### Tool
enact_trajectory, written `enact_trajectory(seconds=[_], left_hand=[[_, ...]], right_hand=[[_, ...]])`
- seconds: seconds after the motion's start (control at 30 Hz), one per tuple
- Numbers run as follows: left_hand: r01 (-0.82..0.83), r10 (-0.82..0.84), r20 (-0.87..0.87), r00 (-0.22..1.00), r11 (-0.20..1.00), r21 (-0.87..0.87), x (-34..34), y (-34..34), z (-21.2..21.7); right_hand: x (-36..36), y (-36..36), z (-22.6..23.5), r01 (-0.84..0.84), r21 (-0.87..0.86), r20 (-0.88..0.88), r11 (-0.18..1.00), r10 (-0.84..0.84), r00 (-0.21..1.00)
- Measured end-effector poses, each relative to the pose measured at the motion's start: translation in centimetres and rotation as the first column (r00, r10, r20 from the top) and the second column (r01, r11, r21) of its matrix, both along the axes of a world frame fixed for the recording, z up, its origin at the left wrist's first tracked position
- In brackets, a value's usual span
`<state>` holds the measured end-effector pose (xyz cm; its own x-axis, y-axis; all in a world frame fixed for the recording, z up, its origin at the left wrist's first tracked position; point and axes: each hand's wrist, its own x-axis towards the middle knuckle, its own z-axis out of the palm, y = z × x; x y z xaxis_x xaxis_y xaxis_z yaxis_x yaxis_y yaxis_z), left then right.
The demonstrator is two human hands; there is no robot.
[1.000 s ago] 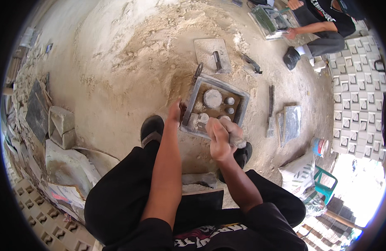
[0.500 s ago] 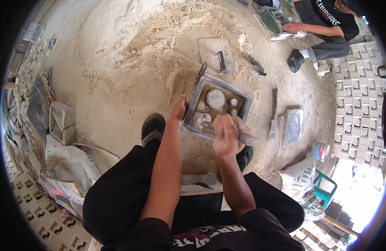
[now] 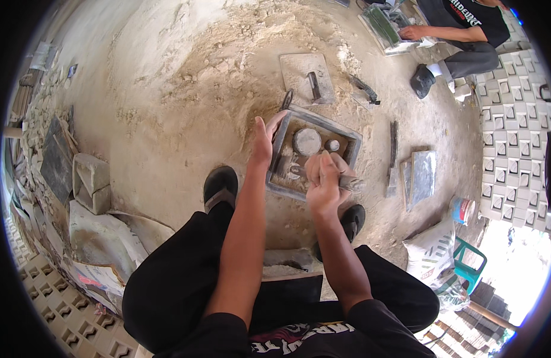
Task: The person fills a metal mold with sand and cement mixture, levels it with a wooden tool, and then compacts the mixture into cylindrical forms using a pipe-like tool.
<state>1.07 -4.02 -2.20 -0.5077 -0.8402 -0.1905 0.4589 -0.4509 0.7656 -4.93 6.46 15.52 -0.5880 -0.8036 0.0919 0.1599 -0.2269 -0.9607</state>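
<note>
A square grey mould frame [image 3: 354,156] lies on the sandy ground before me. Inside it stand a large round plug [image 3: 307,142] and a smaller round plug [image 3: 332,145]. My left hand [image 3: 267,136] rests along the frame's left side, fingers stretched out, thumb apart. Over the frame's lower right part, my right hand [image 3: 325,176] is closed round the handle of a small trowel [image 3: 298,170]. Its neck points left into the mould, and the handle's end sticks out right of my fist. The blade is hard to make out against the fill.
Beyond the frame lies a flat plate with a handle [image 3: 314,88], beside a dark hand tool [image 3: 365,89]. To the right are a long bar [image 3: 393,152], grey plates [image 3: 423,173], a sack [image 3: 429,250] and a green stool [image 3: 471,262]. A co-worker's hand [image 3: 411,32] works at another mould, upper right.
My left hand has slid farther up the frame's left side, its fingers now stretched out. The right fist has shifted slightly, and the trowel blade shows less; a second small plug is now hidden.
</note>
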Motion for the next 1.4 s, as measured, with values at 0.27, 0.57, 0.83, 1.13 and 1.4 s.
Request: enact_trajectory(seconds=[0.27,0.57,0.83,1.13,1.4], left_hand=[[-0.043,0.051,-0.105,0.993,0.996,0.079,-0.3,0.9,0.2],[-0.004,0.008,-0.054,0.999,0.997,0.076,0.3,0.1,-0.2],[-0.002,0.014,-0.082,0.996,0.99,0.143,0.0,0.9,-0.2],[-0.023,0.029,-0.03,0.999,0.981,0.191,0.0,0.4,-1.2],[-0.042,0.03,0.044,0.999,0.95,0.308,0.3,0.6,-0.2]], right_hand=[[1.8,1.3,-4.2,-0.011,0.134,-0.47,0.991,0.073,0.879],[0.1,-0.6,-2.3,-0.017,0.144,-0.071,0.989,0.027,0.997],[-0.4,1.9,-4.5,-0.03,0.064,-0.228,0.997,0.044,0.973],[0.5,1.4,-3.9,-0.043,-0.05,-0.221,0.998,0.031,0.975],[0.0,-0.5,-3.4,-0.049,-0.084,-0.36,0.995,0.016,0.933]])
